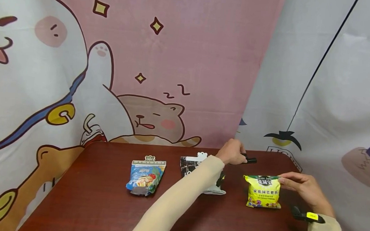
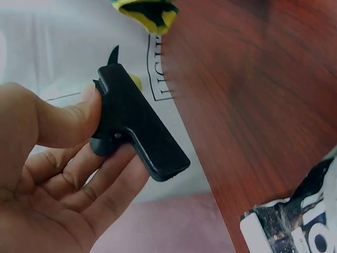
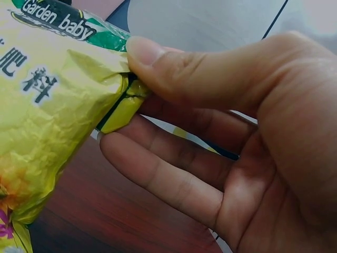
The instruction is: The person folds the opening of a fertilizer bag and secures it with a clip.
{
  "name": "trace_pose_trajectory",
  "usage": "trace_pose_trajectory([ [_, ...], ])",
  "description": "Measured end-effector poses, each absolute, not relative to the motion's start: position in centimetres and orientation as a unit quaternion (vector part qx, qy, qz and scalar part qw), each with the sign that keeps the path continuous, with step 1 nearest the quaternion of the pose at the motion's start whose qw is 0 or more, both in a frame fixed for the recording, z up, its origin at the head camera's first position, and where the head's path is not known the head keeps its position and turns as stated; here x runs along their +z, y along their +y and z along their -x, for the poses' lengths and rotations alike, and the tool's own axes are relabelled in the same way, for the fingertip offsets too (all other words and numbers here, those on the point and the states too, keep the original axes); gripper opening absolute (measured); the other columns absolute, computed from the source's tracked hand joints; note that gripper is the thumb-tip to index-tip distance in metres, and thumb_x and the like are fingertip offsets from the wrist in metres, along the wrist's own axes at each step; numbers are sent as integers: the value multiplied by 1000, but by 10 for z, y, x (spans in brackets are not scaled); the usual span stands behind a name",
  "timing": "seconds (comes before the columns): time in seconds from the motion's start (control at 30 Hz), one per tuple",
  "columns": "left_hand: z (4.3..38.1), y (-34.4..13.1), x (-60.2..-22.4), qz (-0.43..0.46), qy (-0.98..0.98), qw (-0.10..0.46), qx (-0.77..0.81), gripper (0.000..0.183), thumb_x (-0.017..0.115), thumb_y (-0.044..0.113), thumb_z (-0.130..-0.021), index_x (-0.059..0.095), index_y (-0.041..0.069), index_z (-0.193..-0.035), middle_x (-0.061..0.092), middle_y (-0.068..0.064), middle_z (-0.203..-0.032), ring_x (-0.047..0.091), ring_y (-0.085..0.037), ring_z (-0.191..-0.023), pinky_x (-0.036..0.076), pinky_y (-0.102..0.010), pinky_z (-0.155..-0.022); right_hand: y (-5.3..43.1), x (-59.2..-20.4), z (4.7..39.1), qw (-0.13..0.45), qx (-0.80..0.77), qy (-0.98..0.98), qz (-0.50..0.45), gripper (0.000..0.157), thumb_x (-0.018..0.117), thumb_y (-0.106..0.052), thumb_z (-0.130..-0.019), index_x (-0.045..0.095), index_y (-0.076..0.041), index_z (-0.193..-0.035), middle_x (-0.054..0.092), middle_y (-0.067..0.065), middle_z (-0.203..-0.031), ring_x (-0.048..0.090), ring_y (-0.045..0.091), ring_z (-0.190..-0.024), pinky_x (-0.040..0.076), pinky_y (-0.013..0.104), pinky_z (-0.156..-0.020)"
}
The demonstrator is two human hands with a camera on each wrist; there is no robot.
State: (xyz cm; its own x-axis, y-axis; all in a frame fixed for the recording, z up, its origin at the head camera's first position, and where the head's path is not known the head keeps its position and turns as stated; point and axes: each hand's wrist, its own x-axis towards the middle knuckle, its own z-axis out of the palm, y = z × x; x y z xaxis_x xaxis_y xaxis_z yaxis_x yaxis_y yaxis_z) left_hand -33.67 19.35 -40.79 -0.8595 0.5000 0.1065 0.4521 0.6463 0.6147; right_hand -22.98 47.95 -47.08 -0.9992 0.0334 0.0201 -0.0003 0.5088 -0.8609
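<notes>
My left hand is stretched over the far part of the table. Between thumb and fingers it pinches a black T-shaped bag clip by its handle end, the long bar pointing away from the palm. At the right, a yellow fertilizer bag with a green top edge stands upright. My right hand pinches the upper right corner of this bag; in the right wrist view the thumb presses on the front while the other fingers lie behind and below. The black clip is beyond and left of the bag, apart from it.
A blue food bag carrying a piano-patterned clip stands left on the brown table. Partly hidden behind my left forearm is a black-and-white bag with a white clip. A printed cloth hangs behind the table.
</notes>
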Motion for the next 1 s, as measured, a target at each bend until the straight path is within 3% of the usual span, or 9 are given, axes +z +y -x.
trace_pose_trajectory([
  [0.5,322,188,-400,-269,902,8,336,4,77,16,-86,76,18,-89,69,8,-90,56,-6,-74,48,-21,-61,481,-474,230,29,489,-872,1,40,72,-26,-97,71,8,-118,73,-21,-96,76,12,-85,62,32,-76],
  [0.73,319,187,-400,-282,898,3,339,8,74,11,-86,74,19,-83,72,8,-92,57,-4,-77,47,-20,-60,481,-473,230,15,495,-869,7,38,71,-28,-98,72,5,-117,73,-21,-95,76,13,-84,61,31,-76],
  [1.0,311,185,-398,-299,889,-8,346,21,70,8,-86,67,21,-69,65,13,-78,54,-7,-71,42,-20,-59,483,-473,231,20,508,-861,-6,38,70,-27,-98,71,6,-117,75,-19,-96,78,13,-85,62,31,-76],
])
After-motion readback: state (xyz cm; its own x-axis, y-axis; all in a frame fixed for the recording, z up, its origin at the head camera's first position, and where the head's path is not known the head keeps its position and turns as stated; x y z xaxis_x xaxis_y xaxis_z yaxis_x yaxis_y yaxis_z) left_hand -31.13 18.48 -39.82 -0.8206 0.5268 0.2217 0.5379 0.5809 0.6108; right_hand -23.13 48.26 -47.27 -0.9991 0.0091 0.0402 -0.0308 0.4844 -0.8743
